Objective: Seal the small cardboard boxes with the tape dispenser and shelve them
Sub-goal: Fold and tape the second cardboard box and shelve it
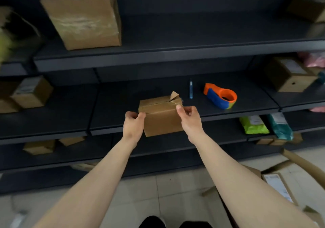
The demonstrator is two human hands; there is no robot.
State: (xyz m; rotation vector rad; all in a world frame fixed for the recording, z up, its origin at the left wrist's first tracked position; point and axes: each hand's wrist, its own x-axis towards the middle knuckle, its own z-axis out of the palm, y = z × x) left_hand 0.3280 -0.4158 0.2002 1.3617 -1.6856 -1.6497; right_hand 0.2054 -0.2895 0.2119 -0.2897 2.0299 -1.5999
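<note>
Cardboard box (162, 118), one flap corner sticking up, sits at the shelf (202, 115) edge left of the tape dispenser (220, 96), left hand (133, 124) and right hand (189, 118) each clasping an end, seemingly steadying it for sealing.

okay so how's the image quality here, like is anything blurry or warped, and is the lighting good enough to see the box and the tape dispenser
Head view: dim, even light on dark shelving; the small cardboard box between the left hand and right hand and the orange-and-blue tape dispenser read clearly. Edges smear: the yellow-green thing at far left is blurred. Wide-angle distortion bows the shelf edges. Mild sheen on the large box's tape.
</note>
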